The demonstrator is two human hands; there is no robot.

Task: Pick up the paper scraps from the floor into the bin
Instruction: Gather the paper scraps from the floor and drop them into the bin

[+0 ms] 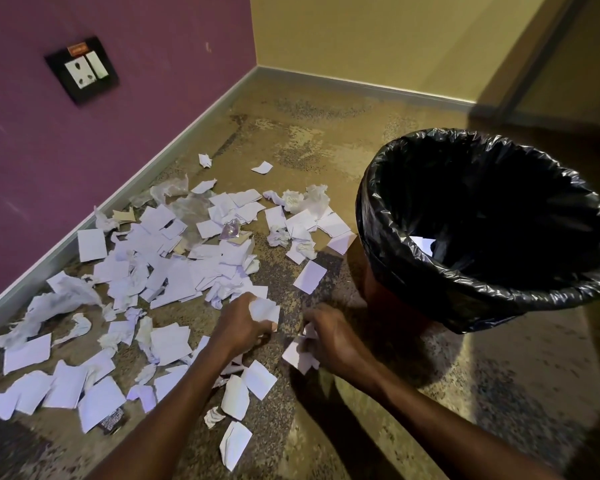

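Both hands are low over the floor (326, 140). The left hand (245, 323) and right hand (329, 336) each grip paper scraps (174, 271), ready for the bin (492, 289) close by on the right.

I see both bare forearms reaching down; left hand (245, 323) and right hand (328, 337) each with fingers curled, gripping.

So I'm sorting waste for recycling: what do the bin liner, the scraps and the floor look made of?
Bin liner: thin black plastic film, glossy and wrinkled, folded over the rim. Scraps: mostly white paper, matte, creased or torn; some crumpled pieces look softer, perhaps tissue. Floor: hard speckled surface, possibly stone or terrazzo, slightly shiny.
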